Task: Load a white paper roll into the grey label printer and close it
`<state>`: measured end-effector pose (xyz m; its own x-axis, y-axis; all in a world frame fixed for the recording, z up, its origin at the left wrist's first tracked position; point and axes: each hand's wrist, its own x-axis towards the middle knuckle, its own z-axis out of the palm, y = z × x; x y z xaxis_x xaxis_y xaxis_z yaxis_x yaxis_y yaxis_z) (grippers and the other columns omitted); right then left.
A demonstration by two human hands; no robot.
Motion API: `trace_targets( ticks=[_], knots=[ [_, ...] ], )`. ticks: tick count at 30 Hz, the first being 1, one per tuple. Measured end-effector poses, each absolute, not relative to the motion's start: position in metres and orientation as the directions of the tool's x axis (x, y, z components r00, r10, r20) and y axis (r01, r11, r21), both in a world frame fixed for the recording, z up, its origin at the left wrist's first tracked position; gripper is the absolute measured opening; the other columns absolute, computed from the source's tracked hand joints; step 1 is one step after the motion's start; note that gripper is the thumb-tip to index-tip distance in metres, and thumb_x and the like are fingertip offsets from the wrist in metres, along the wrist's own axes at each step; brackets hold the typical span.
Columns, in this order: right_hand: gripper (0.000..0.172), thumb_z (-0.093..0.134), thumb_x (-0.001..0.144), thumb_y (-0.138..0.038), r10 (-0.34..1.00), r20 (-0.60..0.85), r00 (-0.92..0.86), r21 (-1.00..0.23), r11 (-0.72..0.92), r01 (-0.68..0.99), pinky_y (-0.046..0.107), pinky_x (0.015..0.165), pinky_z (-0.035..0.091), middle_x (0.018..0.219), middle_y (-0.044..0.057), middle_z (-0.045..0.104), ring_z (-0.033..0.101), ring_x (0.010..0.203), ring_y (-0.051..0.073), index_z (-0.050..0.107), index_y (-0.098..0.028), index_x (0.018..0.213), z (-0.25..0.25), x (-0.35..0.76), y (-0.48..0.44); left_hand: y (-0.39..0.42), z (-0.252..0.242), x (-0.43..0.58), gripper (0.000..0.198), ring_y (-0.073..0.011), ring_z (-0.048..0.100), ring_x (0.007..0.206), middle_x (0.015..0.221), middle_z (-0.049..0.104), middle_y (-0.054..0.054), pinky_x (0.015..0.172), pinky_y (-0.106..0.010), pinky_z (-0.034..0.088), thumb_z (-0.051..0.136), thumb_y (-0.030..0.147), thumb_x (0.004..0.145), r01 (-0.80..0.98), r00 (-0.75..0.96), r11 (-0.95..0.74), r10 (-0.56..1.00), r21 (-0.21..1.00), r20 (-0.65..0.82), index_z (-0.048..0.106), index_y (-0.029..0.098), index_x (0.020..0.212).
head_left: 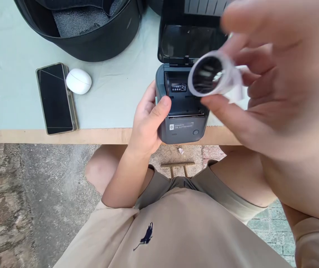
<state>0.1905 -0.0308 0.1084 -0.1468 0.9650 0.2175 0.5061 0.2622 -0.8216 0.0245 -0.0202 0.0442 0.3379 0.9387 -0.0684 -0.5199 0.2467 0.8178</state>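
Note:
A small dark grey label printer (186,126) stands at the table's front edge with its lid (189,41) swung up and its paper bay bare. My left hand (148,119) grips the printer's left side, thumb on its top edge. My right hand (271,78) is raised close to the camera and pinches a white roll of paper (218,76) between thumb and fingers, above and right of the open bay. The roll's hollow core faces me.
A black phone (55,97) lies face up at the left of the pale green table (114,93), with a white egg-shaped case (78,80) beside it. An open black bag (87,26) sits at the back. Paved ground shows below the table's edge.

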Motion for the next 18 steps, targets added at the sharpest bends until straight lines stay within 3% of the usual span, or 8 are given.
trace_targets(
  ticks=[3,5,13,18],
  knots=[
    [0.027,0.054,0.079,-0.013,0.888,0.353,-0.295,-0.489,0.444,0.751,0.03,0.082,0.047,0.103,-0.002,0.06,0.056,0.097,0.015,0.047,-0.025,0.102,0.113,0.178,-0.03,-0.021,0.044,0.024,0.027,-0.0217,0.056,0.117,0.1,0.064,-0.001,0.096,-0.034,0.049,0.055,0.035,0.085,-0.549,0.337,0.236,0.94,0.802,-0.045,0.058,0.027,0.111],
    [0.017,0.048,0.082,-0.012,0.881,0.352,-0.315,-0.362,0.439,0.822,0.029,0.076,0.046,0.099,-0.001,0.06,0.057,0.09,0.014,0.049,-0.022,0.096,0.112,0.176,-0.028,-0.022,0.043,0.023,0.028,-0.0203,0.057,0.116,0.098,0.064,-0.001,0.097,-0.033,0.049,0.055,0.034,0.085,-0.542,0.335,0.246,0.94,0.803,-0.062,0.057,0.025,0.112],
    [0.009,0.044,0.087,-0.023,0.91,0.245,-0.335,-0.278,0.397,0.875,0.039,0.075,0.049,0.102,0.001,0.064,0.063,0.097,0.023,0.052,-0.022,0.085,0.101,0.174,-0.022,-0.023,0.043,0.023,0.035,-0.0189,0.055,0.119,0.109,0.061,-0.001,0.098,-0.028,0.047,0.06,0.035,0.082,-0.549,0.336,0.265,0.939,0.793,-0.081,0.053,0.025,0.115],
    [0.011,0.051,0.085,-0.03,0.852,0.368,-0.373,-0.239,0.474,0.848,0.042,0.077,0.048,0.102,-0.001,0.066,0.062,0.095,0.024,0.058,-0.024,0.079,0.098,0.181,-0.02,-0.023,0.047,0.023,0.026,-0.0196,0.057,0.117,0.107,0.061,-0.003,0.091,-0.029,0.051,0.054,0.033,0.087,-0.596,0.37,0.296,0.926,0.746,-0.071,0.052,0.023,0.11]
  ],
)
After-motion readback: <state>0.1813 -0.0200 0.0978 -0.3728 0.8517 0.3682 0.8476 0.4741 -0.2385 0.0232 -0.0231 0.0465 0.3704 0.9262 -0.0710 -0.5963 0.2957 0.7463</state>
